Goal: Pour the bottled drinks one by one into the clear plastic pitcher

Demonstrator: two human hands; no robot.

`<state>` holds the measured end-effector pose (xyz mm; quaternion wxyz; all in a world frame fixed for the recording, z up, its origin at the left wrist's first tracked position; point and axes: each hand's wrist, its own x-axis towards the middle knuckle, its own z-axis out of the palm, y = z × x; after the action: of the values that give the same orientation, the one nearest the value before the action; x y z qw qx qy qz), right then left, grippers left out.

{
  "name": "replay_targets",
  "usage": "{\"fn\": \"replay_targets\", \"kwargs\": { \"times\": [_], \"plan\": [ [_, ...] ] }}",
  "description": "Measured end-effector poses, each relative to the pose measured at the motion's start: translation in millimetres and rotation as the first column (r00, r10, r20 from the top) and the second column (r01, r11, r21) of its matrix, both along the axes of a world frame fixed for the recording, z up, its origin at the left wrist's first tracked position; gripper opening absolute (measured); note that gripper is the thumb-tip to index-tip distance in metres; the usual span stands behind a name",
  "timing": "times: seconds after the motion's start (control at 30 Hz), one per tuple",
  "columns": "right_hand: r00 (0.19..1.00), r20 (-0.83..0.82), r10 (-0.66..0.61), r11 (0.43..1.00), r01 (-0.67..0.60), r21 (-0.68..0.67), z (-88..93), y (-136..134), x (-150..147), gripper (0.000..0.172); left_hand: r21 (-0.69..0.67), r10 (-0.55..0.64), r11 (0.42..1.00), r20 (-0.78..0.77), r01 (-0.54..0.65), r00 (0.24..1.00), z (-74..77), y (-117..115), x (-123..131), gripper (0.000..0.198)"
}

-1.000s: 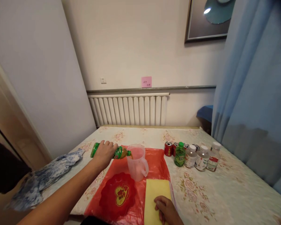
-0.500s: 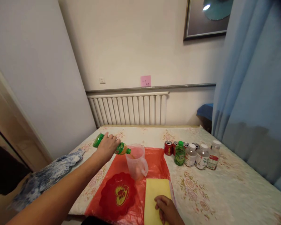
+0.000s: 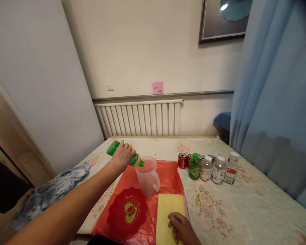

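Pale walls, a white radiator [image 3: 139, 119] and a blue curtain [image 3: 272, 102] frame a counter [image 3: 244, 211] covered in a floral cloth, seen from your own head height looking down.

Your left hand [image 3: 122, 156] is closed around a green bottle [image 3: 132, 160], gripping it about the middle. You hold the bottle tipped with its base raised toward the far left and its open mouth angled down over the rim of a clear plastic measuring jug [image 3: 147, 175]. The jug stands upright on a red plastic sheet [image 3: 168, 177] and already holds pinkish liquid to near its upper part. A little amber drink shows in the neck end of the bottle, so the pour looks well along but not finished; whether liquid is running at this instant is too small to tell.

Your right hand [image 3: 181, 228] lies low at the near edge, fingers loosely curled, resting on a yellow cloth [image 3: 168, 207] and gripping nothing.

Just to the right of the jug, apart from it, stands a row of drinks: two red cans [image 3: 183, 160], a small green bottle [image 3: 194, 166] with its cap on, and three clear bottles [image 3: 219, 170] with white caps. These look untouched. A red dish [image 3: 129, 212] lies on the sheet near you, and a blue patterned cloth [image 3: 48, 194] sits at the far left.
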<state>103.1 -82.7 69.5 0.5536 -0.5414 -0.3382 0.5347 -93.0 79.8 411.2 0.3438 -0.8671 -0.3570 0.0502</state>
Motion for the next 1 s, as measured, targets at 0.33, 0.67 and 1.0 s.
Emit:
{"fn": "replay_targets", "kwargs": {
  "times": [0.33, 0.67, 1.0],
  "plan": [
    [0.999, -0.031, 0.014, 1.0, -0.014, 0.005, -5.0, -0.2, 1.9, 0.058, -0.059, 0.021, 0.998, 0.035, -0.019, 0.999, -8.3, 4.8, -2.1, 0.033],
    [0.998, -0.047, -0.033, 0.999, 0.034, 0.023, 7.6, -6.5, 2.0, 0.059, -0.229, 0.192, 0.963, 0.212, -0.143, 0.958, -43.7, 1.6, -39.8, 0.042],
    [0.967, -0.256, -0.008, 1.0, 0.009, 0.001, 42.4, -5.3, -3.7, 0.047, -0.624, 0.358, 0.781, 0.45, 0.001, 0.818, -83.2, -6.2, -70.1, 0.05]
  ]
}}
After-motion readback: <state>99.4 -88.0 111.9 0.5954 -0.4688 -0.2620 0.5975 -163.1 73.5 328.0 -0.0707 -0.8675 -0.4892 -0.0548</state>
